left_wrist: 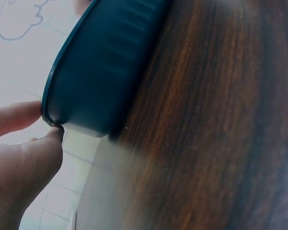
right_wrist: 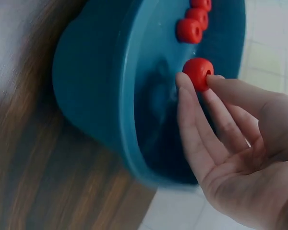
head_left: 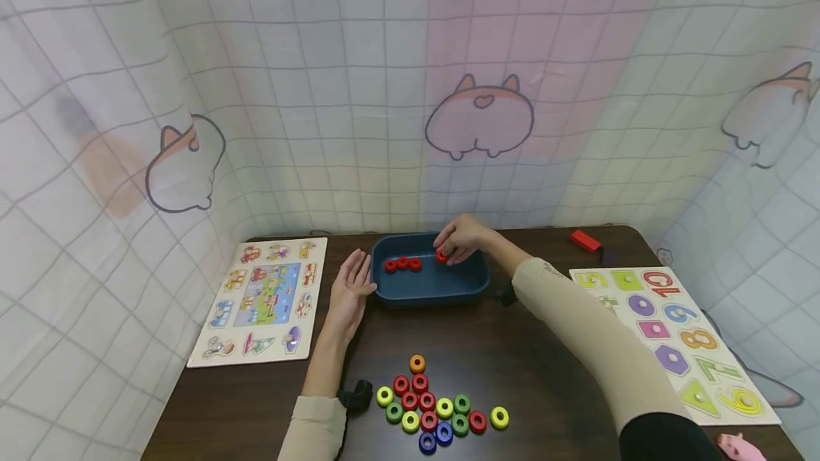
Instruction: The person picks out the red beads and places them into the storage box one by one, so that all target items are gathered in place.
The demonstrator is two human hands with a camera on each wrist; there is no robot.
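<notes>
A dark blue plastic bin (head_left: 430,299) stands near the table's back edge. Inside it, several red ring beads (head_left: 402,262) include a short row at the left. My right hand (head_left: 466,237) reaches over the bin's right part and pinches a red ring bead (right_wrist: 198,74) between thumb and fingers; the right wrist view shows that bead apart from the row. At the bin's left end, my left hand (head_left: 349,289) has its fingers extended, with the thumb touching the rim (left_wrist: 50,91). The left wrist view shows the thumb (left_wrist: 43,155) at the bin's corner.
Loose ring beads (head_left: 427,401) in red, yellow, green, blue and orange lie at the table's front middle. A picture puzzle board (head_left: 320,262) lies left, a number-and-shape board (head_left: 647,361) right. A red block (head_left: 585,240) sits back right, a pink pig toy (head_left: 739,447) front right.
</notes>
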